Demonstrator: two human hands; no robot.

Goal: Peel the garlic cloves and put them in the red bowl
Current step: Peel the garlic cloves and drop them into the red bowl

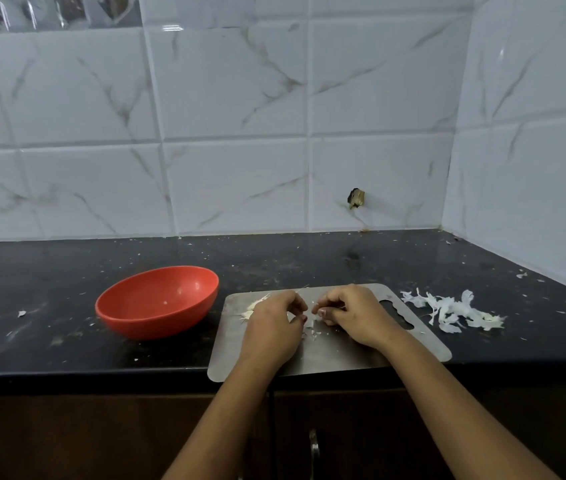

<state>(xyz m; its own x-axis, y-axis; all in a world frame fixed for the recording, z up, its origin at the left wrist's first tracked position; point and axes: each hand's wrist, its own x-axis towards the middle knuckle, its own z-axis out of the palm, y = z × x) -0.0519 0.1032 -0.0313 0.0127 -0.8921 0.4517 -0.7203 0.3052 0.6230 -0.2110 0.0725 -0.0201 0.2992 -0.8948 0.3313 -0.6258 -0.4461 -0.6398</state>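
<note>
Pale garlic clove (315, 317) between both hands' fingers (300, 308), orientation hidden

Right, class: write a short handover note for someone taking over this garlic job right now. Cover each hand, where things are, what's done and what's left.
Left hand and right hand: both over the steel cutting board, fingertips pinching a small garlic clove between them, mid-peel.
Red bowl: left of the board, almost empty, only a tiny speck inside.
Unpeeled garlic: on the board behind the left hand.
Peels: piled on the counter right of the board.
Left: finish this clove, drop it in the bowl, peel the rest.
</note>
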